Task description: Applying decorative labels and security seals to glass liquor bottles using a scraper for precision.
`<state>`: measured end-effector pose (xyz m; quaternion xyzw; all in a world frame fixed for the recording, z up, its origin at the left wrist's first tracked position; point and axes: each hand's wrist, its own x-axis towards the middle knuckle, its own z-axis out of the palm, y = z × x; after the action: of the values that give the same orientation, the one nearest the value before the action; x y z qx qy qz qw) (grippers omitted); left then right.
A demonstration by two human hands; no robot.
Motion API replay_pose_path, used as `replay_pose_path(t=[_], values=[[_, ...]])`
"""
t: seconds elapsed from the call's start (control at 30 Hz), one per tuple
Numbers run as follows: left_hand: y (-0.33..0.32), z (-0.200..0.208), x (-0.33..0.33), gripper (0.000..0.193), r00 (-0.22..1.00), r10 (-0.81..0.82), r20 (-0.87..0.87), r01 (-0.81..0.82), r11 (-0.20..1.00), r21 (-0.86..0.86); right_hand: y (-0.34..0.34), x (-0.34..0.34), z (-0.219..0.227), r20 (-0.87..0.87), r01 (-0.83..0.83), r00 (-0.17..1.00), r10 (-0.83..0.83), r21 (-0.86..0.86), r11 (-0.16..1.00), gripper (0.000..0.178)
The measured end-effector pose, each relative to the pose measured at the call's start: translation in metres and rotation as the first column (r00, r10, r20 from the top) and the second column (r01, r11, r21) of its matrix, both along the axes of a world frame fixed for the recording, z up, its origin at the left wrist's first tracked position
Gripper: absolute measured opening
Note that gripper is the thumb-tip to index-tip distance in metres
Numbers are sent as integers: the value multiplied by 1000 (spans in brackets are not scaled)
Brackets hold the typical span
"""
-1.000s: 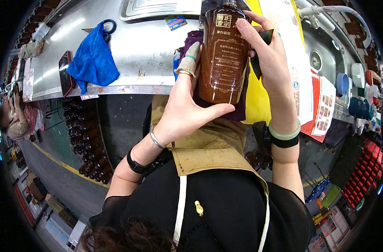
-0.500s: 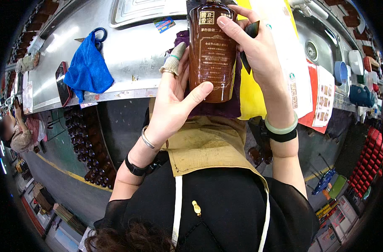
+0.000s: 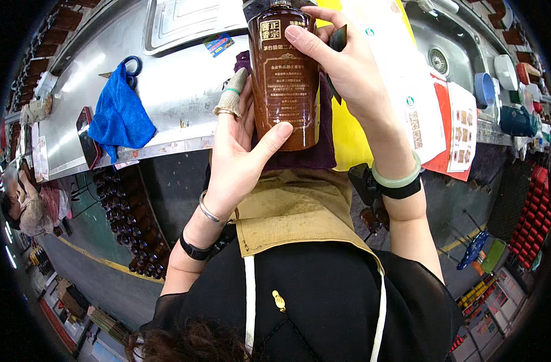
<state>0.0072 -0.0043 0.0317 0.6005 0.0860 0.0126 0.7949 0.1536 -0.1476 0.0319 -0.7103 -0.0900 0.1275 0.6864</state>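
Between my two hands is a brown glass bottle [image 3: 286,78] with gold print, its neck toward the far edge. My left hand [image 3: 239,145] grips its lower left side, thumb across the front; one finger wears a pale cloth finger cover [image 3: 232,90]. Around the upper right side, my right hand [image 3: 342,60] holds the bottle with thumb on the front and index finger near the shoulder. A thin dark blade-like piece [image 3: 336,45] is also tucked in the right hand's fingers; its kind is unclear. Beneath the bottle lies a dark purple cloth [image 3: 299,160].
On the steel table [image 3: 179,102] lie a blue cloth [image 3: 121,114], scissors [image 3: 132,66], a dark phone-like object [image 3: 86,136] and a metal tray [image 3: 197,45]. Yellow sheet [image 3: 348,148] and papers lie right, before a sink [image 3: 438,60]. Many bottles [image 3: 127,226] stand below left; another person [image 3: 37,208] sits far left.
The whole view has shifted slightly, so the bottle and hands appear a little further left. My grip on the bottle looks the same.
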Motion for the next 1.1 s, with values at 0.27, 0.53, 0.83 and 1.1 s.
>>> replay_pose_path(t=[0.27, 0.53, 0.83, 1.1], values=[[2, 1, -1, 93, 1000, 15, -21, -16, 999, -48, -2, 0, -1, 85, 33, 996, -20, -152, 988, 73], [7, -1, -3, 101, 999, -22, 46, 27, 994, -103, -7, 1, 13, 5, -45, 999, 46, -96, 994, 73], [2, -4, -3, 121, 995, -68, 78, 59, 992, 111, -6, -4, 23, 30, -40, 999, 43, -121, 992, 69], [-2, -3, -1, 108, 999, 16, 30, -17, 1000, 16, -6, -1, 13, 8, -52, 999, 52, -30, 998, 68]])
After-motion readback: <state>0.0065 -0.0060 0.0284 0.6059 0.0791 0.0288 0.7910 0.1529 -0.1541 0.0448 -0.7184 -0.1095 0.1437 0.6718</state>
